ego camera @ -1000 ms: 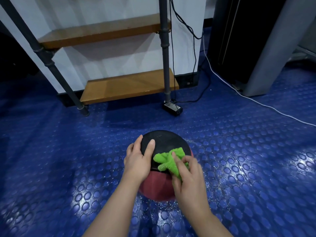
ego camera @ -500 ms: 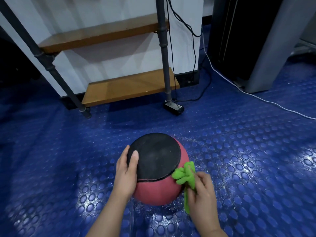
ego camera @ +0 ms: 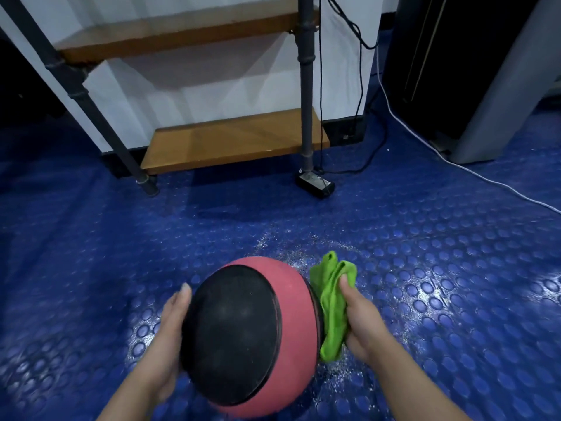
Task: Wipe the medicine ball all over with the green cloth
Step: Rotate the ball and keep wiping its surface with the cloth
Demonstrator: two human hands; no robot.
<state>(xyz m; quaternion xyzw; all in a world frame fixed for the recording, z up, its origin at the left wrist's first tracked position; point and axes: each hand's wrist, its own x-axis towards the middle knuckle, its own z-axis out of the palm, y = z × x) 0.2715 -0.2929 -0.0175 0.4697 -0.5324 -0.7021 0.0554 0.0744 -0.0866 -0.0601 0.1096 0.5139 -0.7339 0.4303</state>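
The left hand (ego camera: 168,338) lies flat against the left side of the medicine ball (ego camera: 249,335), palm on its black panel and fingers spread along the curve, pressing rather than closing round anything. The right hand (ego camera: 359,320) is clamped on the green cloth (ego camera: 332,302), thumb over the bunched folds, and holds the cloth against the right flank of the ball where the red band shows. The ball sits between both hands, its black face turned up toward the camera; whether it rests on the blue studded floor (ego camera: 440,284) or is slightly lifted is hard to tell. Beyond the ball stands a wooden shelf (ego camera: 230,141) on dark pipe legs.
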